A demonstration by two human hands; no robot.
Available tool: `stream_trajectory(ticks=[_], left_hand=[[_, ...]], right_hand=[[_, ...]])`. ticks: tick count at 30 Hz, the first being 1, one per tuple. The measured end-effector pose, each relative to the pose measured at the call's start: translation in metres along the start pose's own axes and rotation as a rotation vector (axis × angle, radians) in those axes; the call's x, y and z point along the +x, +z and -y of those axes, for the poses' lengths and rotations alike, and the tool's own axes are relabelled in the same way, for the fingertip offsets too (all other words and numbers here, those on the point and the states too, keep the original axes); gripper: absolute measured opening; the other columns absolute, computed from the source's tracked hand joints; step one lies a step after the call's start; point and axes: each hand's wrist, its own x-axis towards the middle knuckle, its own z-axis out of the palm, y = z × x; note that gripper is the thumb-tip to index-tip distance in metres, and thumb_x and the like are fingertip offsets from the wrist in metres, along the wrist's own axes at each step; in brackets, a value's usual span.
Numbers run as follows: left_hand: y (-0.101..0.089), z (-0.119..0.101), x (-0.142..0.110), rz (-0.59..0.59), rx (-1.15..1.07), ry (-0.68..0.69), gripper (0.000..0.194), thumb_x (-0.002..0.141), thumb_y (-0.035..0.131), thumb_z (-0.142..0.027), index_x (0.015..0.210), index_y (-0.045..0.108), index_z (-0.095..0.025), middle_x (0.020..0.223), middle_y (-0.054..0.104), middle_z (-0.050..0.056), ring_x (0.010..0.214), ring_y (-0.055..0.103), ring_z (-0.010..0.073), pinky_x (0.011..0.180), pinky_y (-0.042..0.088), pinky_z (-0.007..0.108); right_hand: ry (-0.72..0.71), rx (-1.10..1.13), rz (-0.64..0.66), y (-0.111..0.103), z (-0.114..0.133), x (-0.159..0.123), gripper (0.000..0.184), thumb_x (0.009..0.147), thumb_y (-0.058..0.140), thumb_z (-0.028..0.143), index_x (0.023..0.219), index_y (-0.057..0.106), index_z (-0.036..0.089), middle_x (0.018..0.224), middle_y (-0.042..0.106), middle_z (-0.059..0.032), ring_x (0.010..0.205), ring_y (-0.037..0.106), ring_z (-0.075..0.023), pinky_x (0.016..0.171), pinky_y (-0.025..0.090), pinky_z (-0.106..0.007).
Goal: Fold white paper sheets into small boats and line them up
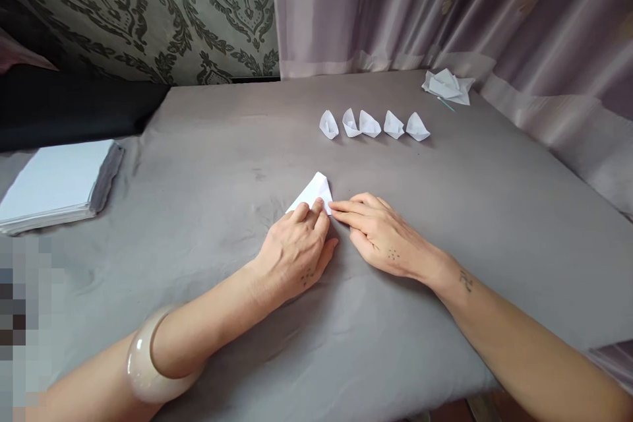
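Note:
A folded piece of white paper (316, 186) lies flat on the grey-covered table, its upper part tapering to a blunt tip. My left hand (297, 244) presses down on its lower part with the fingers laid over it, hiding that portion. At the paper's right edge, the fingertips of my right hand (380, 231) touch its lower corner, fingers stretched out and flat. A pale bangle (161, 356) circles my left forearm. Beyond the hands, several small folded paper boats (369, 124) stand in a row.
A thick stack of white paper (59, 178) rests at the left, near a black item (79, 105). In the far right corner lie more folded papers (448, 86) beside a thin greenish stick (446, 104). A curtain (395, 6) hangs along the table's back and right edges.

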Motion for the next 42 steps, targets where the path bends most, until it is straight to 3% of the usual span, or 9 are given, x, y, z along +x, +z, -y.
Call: stream_trajectory(ticks=[6, 11, 14, 17, 23, 30, 36, 42], left_hand=[[0.001, 0.0, 0.001, -0.002, -0.006, 0.008, 0.04, 0.095, 0.03, -0.022, 0.124, 0.049, -0.002, 0.129, 0.054, 0.02, 0.094, 0.055, 0.0252, 0.085, 0.048, 0.039], [0.005, -0.002, 0.002, -0.061, 0.02, -0.012, 0.044, 0.097, 0.029, -0.029, 0.124, 0.052, -0.002, 0.132, 0.053, 0.021, 0.101, 0.055, 0.0269, 0.087, 0.048, 0.039], [0.008, -0.003, 0.001, -0.083, 0.001, -0.028, 0.046, 0.097, 0.031, -0.032, 0.128, 0.049, -0.003, 0.134, 0.053, 0.02, 0.102, 0.055, 0.0259, 0.086, 0.049, 0.038], [0.009, -0.004, 0.001, -0.093, -0.018, -0.037, 0.047, 0.097, 0.032, -0.033, 0.132, 0.046, -0.004, 0.134, 0.054, 0.019, 0.102, 0.055, 0.0257, 0.086, 0.049, 0.038], [0.007, -0.005, 0.002, -0.076, -0.015, -0.043, 0.048, 0.097, 0.032, -0.033, 0.129, 0.05, -0.003, 0.133, 0.054, 0.02, 0.103, 0.056, 0.0259, 0.087, 0.049, 0.038], [0.009, -0.004, 0.001, -0.102, -0.016, -0.038, 0.046, 0.096, 0.033, -0.033, 0.128, 0.051, -0.004, 0.133, 0.054, 0.019, 0.103, 0.055, 0.0256, 0.086, 0.049, 0.038], [0.012, -0.002, -0.001, -0.12, 0.005, 0.002, 0.046, 0.095, 0.034, -0.031, 0.126, 0.049, 0.0, 0.126, 0.057, 0.022, 0.1, 0.057, 0.0258, 0.089, 0.047, 0.039], [0.014, 0.007, -0.01, -0.161, -0.018, 0.035, 0.042, 0.098, 0.033, -0.031, 0.123, 0.051, -0.004, 0.126, 0.058, 0.019, 0.108, 0.058, 0.023, 0.095, 0.046, 0.036]], right_hand=[[-0.014, -0.026, -0.033, 0.0, 0.003, 0.001, 0.042, 0.084, 0.04, 0.006, 0.117, 0.064, 0.018, 0.128, 0.062, -0.0046, 0.107, 0.054, -0.0216, 0.092, 0.047, -0.041], [0.008, 0.034, -0.127, 0.008, -0.002, 0.009, 0.036, 0.084, 0.041, 0.005, 0.105, 0.067, 0.018, 0.113, 0.068, -0.0046, 0.096, 0.058, -0.0189, 0.089, 0.049, -0.037], [0.01, 0.033, -0.163, 0.011, -0.004, 0.011, 0.043, 0.084, 0.041, 0.006, 0.12, 0.062, 0.019, 0.123, 0.064, -0.0059, 0.104, 0.056, -0.02, 0.092, 0.048, -0.039], [0.019, -0.013, -0.112, 0.011, -0.003, 0.01, 0.05, 0.085, 0.041, 0.009, 0.131, 0.055, 0.02, 0.135, 0.057, -0.0041, 0.11, 0.051, -0.0221, 0.094, 0.048, -0.042], [0.063, -0.021, -0.015, 0.01, -0.013, 0.02, 0.05, 0.087, 0.042, 0.012, 0.133, 0.054, 0.027, 0.141, 0.051, 0.0039, 0.106, 0.05, -0.0207, 0.097, 0.045, -0.043], [0.099, 0.018, 0.007, 0.009, -0.03, 0.04, 0.045, 0.093, 0.038, 0.02, 0.132, 0.054, 0.034, 0.144, 0.047, 0.008, 0.105, 0.051, -0.019, 0.1, 0.043, -0.043], [0.179, -0.042, -0.108, 0.016, -0.016, 0.037, 0.036, 0.094, 0.046, 0.039, 0.126, 0.06, 0.032, 0.139, 0.053, 0.0024, 0.105, 0.052, -0.0222, 0.095, 0.045, -0.048], [0.149, -0.103, -0.134, 0.023, -0.015, 0.034, 0.037, 0.093, 0.046, 0.037, 0.126, 0.059, 0.03, 0.139, 0.054, 0.0008, 0.106, 0.052, -0.0247, 0.093, 0.045, -0.049]])
